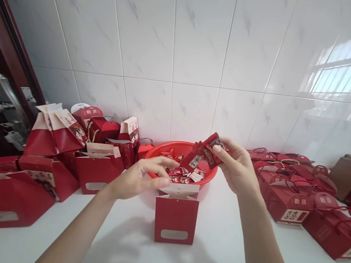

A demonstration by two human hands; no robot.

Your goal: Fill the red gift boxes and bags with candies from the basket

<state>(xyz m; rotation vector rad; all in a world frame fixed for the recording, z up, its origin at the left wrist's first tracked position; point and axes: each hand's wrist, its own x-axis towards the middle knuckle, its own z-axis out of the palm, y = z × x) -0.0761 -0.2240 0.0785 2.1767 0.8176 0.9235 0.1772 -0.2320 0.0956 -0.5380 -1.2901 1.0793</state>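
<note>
My right hand (238, 166) is closed on several red candy packets (207, 154), held above the right side of a red plastic basket (210, 180). Inside the basket lie more small wrapped candies (185, 175) in red and white. Directly in front of the basket stands an upright red gift box (175, 216), its white-lined top open and a pale oval window low on its front. My left hand (141, 177) is at the box's upper left edge, fingers apart and holding nothing. Whether its fingertips touch the box flap, I cannot tell.
On the left, several red gift bags and boxes (36, 189) crowd together, some with open tops. Closed red boxes with rope handles (287, 202) are gathered on the right, beside a brown cardboard box (350, 175). A tiled wall (199, 42) rises behind the white table (204, 260).
</note>
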